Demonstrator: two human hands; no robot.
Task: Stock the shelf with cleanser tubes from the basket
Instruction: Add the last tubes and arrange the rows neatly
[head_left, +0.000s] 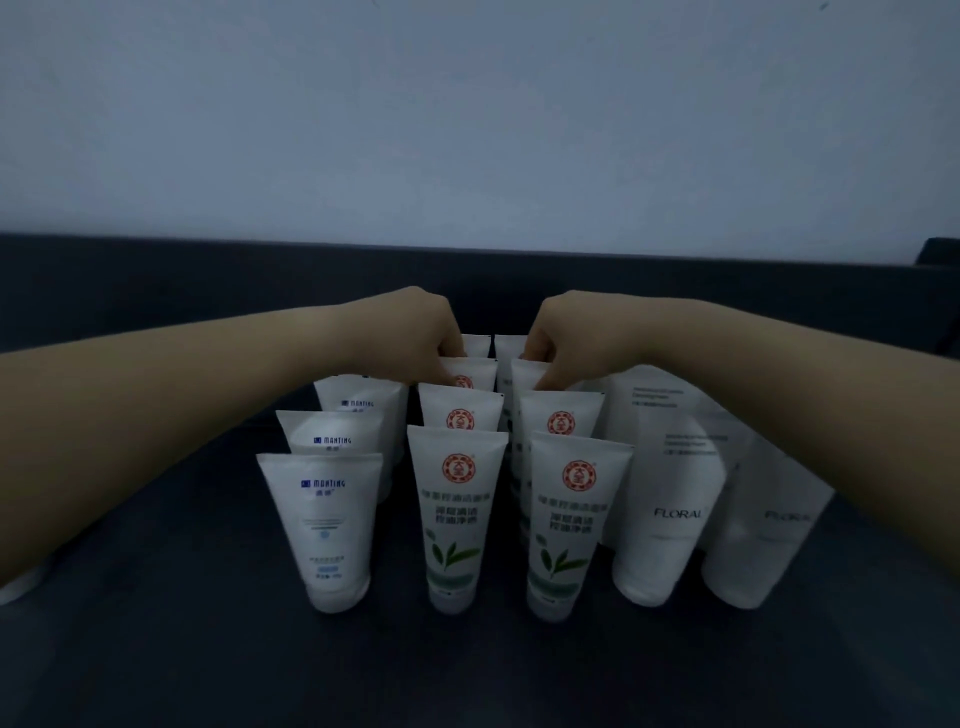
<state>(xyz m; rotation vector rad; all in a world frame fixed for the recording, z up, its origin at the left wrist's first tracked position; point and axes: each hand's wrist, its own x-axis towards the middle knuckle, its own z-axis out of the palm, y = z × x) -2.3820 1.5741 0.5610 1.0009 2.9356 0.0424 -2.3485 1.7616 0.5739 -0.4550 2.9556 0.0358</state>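
Both in! Your left hand (415, 332) pinches the rear cleanser tube (470, 375) at twelve o'clock on the shelf (156, 649); your right hand (566, 332) pinches the neighbouring tube (525, 373), touching at three o'clock.

Both arms reach forward, left hand (415, 332) and right hand (571, 338) curling fingers downward.

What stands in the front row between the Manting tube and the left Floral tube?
Head view: two upright tubes, the left green-leaf tube and the right green-leaf tube, stand between the Manting tube and the Floral tube.
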